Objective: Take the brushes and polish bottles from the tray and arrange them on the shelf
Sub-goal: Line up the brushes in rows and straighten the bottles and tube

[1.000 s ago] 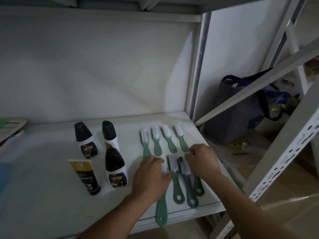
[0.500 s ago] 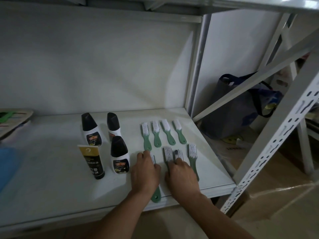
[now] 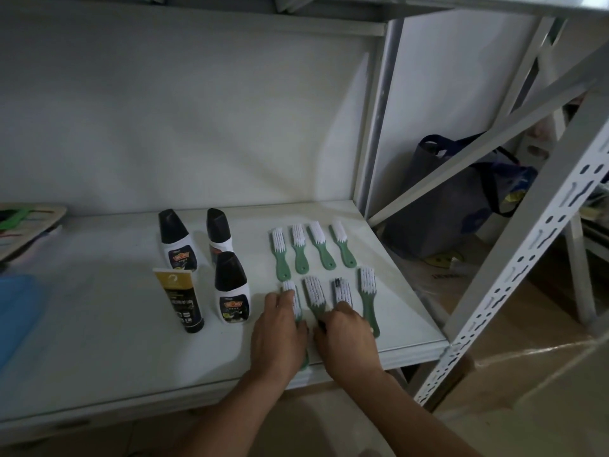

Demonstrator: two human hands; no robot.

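Observation:
On the white shelf [image 3: 99, 331], three black-capped polish bottles [image 3: 230, 288] and a black-and-gold tube [image 3: 179, 298] stand upright left of centre. To their right, a back row of green-handled brushes [image 3: 300, 249] lies side by side, bristles away from me. A front row lies below it. My left hand [image 3: 276, 338] covers the handle of the leftmost front brush [image 3: 291, 296]. My right hand [image 3: 346, 344] presses on the handles of the two middle front brushes [image 3: 314, 291], one of them dark-handled [image 3: 342, 291]. The rightmost front brush [image 3: 367, 291] lies untouched.
A tray [image 3: 33, 219] pokes in at the far left of the shelf, with a blue object [image 3: 16, 308] in front of it. A perforated metal upright [image 3: 527, 265] and a diagonal brace stand at the right. A dark bag [image 3: 454, 206] sits on the floor beyond.
My right hand has moved left from the rightmost front brush to the two middle ones. The front-row brushes have been pushed further onto the shelf and lie straighter.

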